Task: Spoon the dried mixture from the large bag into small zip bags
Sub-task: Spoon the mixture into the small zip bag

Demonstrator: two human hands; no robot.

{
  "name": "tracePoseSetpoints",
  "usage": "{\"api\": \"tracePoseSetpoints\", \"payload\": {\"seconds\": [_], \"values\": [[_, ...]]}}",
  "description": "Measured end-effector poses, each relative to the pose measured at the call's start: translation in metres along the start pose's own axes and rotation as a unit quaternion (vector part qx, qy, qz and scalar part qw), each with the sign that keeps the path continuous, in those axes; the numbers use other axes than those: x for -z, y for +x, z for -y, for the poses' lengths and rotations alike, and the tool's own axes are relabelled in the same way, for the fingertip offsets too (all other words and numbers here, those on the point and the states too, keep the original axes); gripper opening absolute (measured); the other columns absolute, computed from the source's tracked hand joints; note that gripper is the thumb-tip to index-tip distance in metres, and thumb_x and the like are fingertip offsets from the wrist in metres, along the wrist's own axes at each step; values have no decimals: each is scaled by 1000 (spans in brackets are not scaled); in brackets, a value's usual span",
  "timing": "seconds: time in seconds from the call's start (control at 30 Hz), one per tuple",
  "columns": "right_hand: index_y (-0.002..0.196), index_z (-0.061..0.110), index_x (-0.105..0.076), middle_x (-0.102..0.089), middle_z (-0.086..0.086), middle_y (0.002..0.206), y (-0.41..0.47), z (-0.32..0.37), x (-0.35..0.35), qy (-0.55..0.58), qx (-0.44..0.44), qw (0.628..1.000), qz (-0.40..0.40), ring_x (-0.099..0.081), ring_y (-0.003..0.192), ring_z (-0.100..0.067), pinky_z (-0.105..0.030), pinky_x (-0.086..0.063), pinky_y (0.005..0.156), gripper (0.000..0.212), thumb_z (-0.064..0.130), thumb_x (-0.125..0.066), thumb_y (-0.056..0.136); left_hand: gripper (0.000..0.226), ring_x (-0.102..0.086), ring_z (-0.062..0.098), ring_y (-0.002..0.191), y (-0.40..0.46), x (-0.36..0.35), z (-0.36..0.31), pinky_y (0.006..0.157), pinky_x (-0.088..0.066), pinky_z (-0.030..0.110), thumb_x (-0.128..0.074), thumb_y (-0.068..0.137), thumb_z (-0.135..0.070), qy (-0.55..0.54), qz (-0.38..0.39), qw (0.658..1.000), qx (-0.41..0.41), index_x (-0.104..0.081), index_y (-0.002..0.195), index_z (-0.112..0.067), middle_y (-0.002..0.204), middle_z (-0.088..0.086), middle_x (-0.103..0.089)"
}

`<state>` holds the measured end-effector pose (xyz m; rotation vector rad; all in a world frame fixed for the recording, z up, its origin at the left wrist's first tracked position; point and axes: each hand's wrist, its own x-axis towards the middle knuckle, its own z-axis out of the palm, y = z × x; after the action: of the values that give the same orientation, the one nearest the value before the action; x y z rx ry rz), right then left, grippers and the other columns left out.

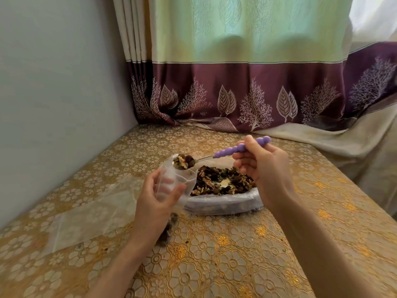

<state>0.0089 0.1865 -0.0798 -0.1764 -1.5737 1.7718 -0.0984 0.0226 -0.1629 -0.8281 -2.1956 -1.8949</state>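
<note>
Your right hand is pinched shut around the purple beaded handle of the spoon, and its bowl is heaped with dried mixture right at the mouth of the small zip bag. Your left hand is curled around that bag, holding it upright and open – some mix already sits in its bottom end. The large bag lies on the floral tablecloth just beside it, rim rolled down. Empty clear bags lie flat to the left.
</note>
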Motion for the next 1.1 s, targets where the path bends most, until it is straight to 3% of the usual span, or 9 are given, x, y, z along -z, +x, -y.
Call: {"api": "tracePoseSetpoints", "payload": {"seconds": [0.13,0.23,0.33,0.43,0.53,0.63,0.77,0.97,1.1], "values": [[76,2,-61,-72,0,68,-9,-2,-15,-85,98,989,76,-59,53,-12,-18,-49,48,24,9,-49,95,54,-63,-3,82,-2,0,-3,64,-52,15,-63,64,-57,-18,7,1000,-3,-46,112,-38,99,-15,-62],[84,-1,-61,-73,-1,73,-11,-4,-17,-90,106,983,119,-60,57,-14,-20,-51,51,17,7,-50,94,57,-62,-4,83,-2,0,-4,66,-50,10,-65,63,-56,-42,3,999,1,-46,113,-37,101,-13,-61],[89,0,-60,-74,-6,78,-9,-3,-13,-78,94,984,132,-60,60,-16,-21,-51,54,14,6,-49,95,57,-65,1,78,-2,0,-5,57,-51,13,-65,64,-53,-57,-2,998,0,-45,114,-35,101,-8,-62],[82,0,-60,-73,-7,75,-5,-1,-6,-61,97,990,84,-58,56,-14,-19,-49,51,21,7,-47,96,59,-65,0,78,-1,0,-5,55,-52,14,-64,64,-55,-53,-1,999,-8,-46,114,-32,100,-8,-62],[76,6,-59,-71,-1,66,1,0,4,-22,103,994,-14,-55,53,-11,-18,-46,48,25,11,-46,97,52,-64,0,79,0,0,-3,58,-53,17,-63,65,-55,-47,0,999,-9,-45,110,-38,99,-8,-61],[75,8,-59,-70,1,64,8,-4,15,-70,116,988,-78,-55,51,-11,-18,-46,46,26,13,-48,97,59,-63,1,81,0,0,-1,61,-55,20,-63,64,-57,-43,0,999,-10,-46,115,-32,99,-7,-61],[74,8,-61,-70,-1,63,15,-20,29,-210,86,968,-110,-57,49,-9,-22,-45,50,26,17,-51,96,64,-62,-3,80,0,-1,-1,60,-51,13,-62,67,-54,-35,-5,999,-15,-46,120,-25,97,-7,-61],[71,17,-59,-70,1,70,17,-34,33,-347,76,928,-112,-64,59,-18,-37,-55,65,26,18,-51,96,61,-63,-1,81,1,0,0,61,-53,15,-62,68,-55,-23,-9,1000,-12,-45,120,-29,98,-9,-62],[70,13,-63,-72,-2,70,18,-38,34,-341,43,935,-91,-60,55,-13,-27,-51,58,31,18,-50,97,67,-63,1,82,1,0,-1,64,-55,22,-62,68,-54,-17,-11,1000,-14,-44,125,-25,97,-8,-61]]}}
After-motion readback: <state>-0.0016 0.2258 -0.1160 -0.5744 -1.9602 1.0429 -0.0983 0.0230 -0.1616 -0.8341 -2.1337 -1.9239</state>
